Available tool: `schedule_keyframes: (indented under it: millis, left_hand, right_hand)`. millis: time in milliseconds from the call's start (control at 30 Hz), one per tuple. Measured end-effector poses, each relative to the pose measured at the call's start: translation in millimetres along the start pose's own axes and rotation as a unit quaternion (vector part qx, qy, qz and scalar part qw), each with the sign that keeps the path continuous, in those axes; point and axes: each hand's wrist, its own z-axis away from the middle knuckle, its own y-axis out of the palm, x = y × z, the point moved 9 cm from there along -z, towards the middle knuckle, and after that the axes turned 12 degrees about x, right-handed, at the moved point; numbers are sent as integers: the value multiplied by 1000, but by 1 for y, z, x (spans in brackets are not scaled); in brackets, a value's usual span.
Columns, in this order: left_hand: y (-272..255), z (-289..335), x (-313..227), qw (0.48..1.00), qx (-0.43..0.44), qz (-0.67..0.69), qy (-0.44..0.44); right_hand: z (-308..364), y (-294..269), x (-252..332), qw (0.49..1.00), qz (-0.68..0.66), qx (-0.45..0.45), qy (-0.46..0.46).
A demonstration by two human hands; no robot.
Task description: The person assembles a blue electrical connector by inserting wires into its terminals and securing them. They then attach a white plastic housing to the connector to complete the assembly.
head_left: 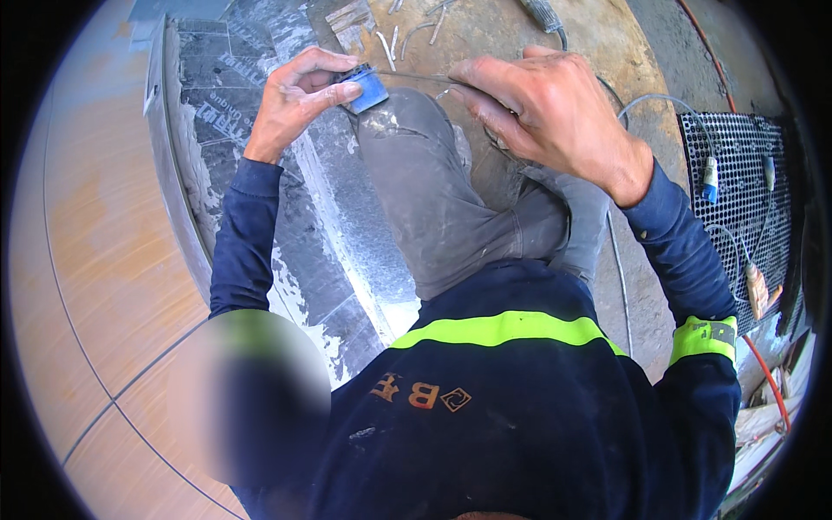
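My left hand pinches a small blue block-shaped piece between thumb and fingers, above my bent knee. A dark, thin wire-like strand stretches from beside the blue piece across to my right hand. The fingers of that hand are closed on the strand, with the knuckles up. Whether the strand is fastened to the blue piece is too small to tell. Both hands are raised over my grey trousers.
At the left, a grey sheet-covered strip with whitish smears lies beside a large tan panel. Several short pale offcuts lie ahead on the brown surface. Cables with plug connectors rest on a black perforated mat at right, near an orange hose.
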Motion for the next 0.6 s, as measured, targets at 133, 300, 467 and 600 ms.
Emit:
schedule_keyframes:
  millis: [133,300,467,600]
  left_hand:
    - [0,-1,1,1000,10,3,-2]
    - [0,2,-1,999,16,22,19]
    - [0,2,3,999,16,40,31]
    - [1,2,4,998,20,52,31]
  right_hand:
    - [-2,-2,-1,999,19,5,-35]
    - [-10,-5,2,997,32,29,-56]
    - [-13,-3,-2,998,18,8,-63]
    - [-10,3,-2,997,30,35,-62]
